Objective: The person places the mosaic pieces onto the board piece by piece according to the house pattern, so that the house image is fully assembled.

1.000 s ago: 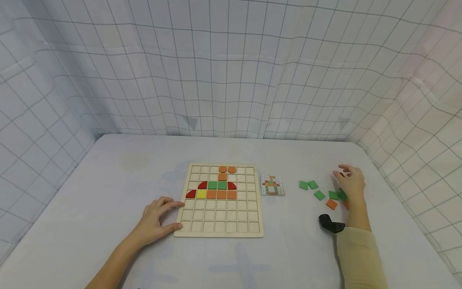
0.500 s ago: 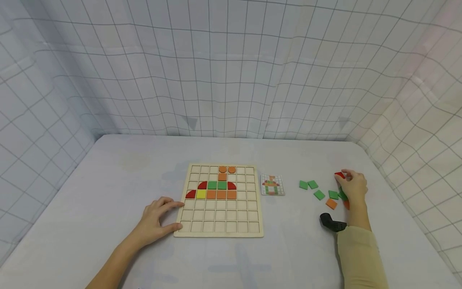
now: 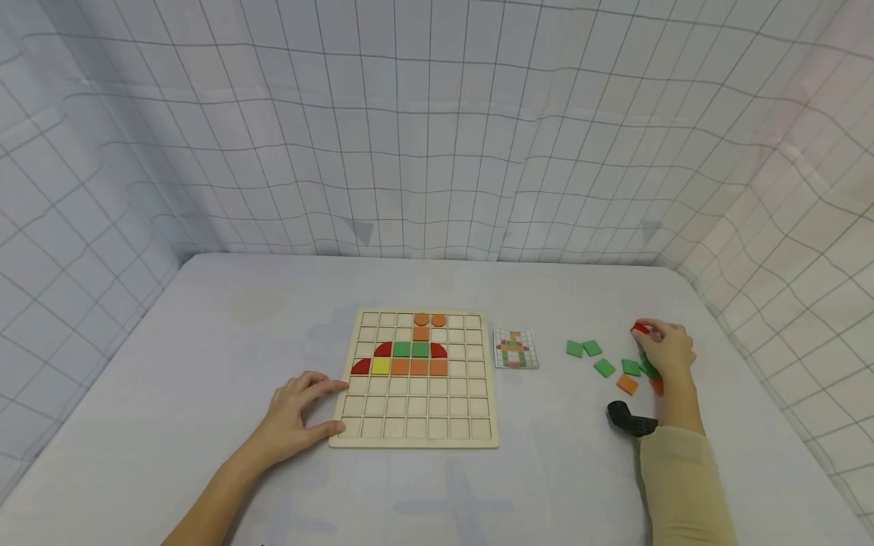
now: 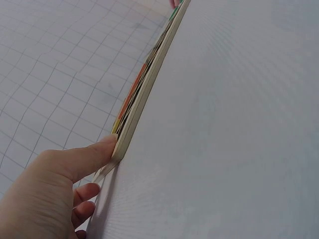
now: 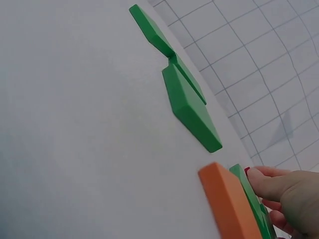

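A wooden grid board (image 3: 413,443) lies on the table with red, green, yellow and orange tiles in its upper rows. My left hand (image 3: 290,421) rests at the board's left edge; thumb and index fingertips touch it. In the left wrist view, the thumb of that hand (image 4: 65,172) lies against the board's corner. At the far right, my right hand (image 3: 669,350) pinches a red tile (image 3: 639,327) between thumb and finger; its full outline is partly covered. Close below that hand lie green tiles (image 3: 630,368) and an orange tile (image 3: 627,384).
A small printed card (image 3: 516,349) with a coloured grid pattern lies just right of the board. More loose green tiles (image 3: 604,368) lie between card and right hand. A black curved device (image 3: 630,421) sits at the right wrist. Grid-patterned curtains (image 3: 437,152) surround the table.
The right hand has taken hold of the red tile at its far-right spot and lifted or tilted it slightly. The left hand and board have stayed still.
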The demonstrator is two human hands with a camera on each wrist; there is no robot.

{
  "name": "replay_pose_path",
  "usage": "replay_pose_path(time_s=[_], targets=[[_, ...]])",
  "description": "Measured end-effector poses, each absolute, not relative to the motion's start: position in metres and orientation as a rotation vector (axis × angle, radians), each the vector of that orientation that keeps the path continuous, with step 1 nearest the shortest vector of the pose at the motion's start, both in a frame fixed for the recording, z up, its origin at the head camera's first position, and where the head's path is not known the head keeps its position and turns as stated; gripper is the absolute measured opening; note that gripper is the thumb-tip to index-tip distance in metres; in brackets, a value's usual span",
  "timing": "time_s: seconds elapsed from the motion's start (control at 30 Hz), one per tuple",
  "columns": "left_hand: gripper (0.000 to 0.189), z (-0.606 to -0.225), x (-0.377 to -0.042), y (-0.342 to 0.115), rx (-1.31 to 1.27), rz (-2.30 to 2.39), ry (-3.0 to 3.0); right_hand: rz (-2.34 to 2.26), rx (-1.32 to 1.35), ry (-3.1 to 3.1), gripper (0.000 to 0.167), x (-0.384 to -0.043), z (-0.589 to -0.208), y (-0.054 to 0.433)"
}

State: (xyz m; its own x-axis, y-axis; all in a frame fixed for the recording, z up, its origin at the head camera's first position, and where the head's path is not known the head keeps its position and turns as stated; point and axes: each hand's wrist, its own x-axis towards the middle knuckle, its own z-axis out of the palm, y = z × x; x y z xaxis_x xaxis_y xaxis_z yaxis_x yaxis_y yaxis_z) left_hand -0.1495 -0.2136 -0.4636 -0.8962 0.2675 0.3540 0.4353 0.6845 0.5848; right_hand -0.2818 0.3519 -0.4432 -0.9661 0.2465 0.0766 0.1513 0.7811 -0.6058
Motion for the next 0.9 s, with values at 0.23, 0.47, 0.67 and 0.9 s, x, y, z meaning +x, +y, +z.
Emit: replay_pose_path(time_s=[0.23, 0.47, 0.67, 0.9], targets=[[0.048, -0.4628, -0.1492, -0.2133, -0.562, -1.01, -2.654, 0.951, -0.269, -2.885, 0.039, -0.2822, -0.4418, 0.3543], [0.049, -0.4635, -0.15, -0.2134, -0.568, -1.006, -2.65, 0.981, -0.313, -2.832, 0.051, -0.2808, -0.4441, 0.353], [0.048, -0.4637, -0.1509, -0.2136, -0.572, -0.994, -2.643, 0.925, -0.376, -2.797, 0.049, -0.2823, -0.4462, 0.3491], [0.049, -0.4633, -0.1504, -0.2136, -0.578, -0.995, -2.639, 0.915, -0.345, -2.818, 0.044, -0.2813, -0.4424, 0.3466]])
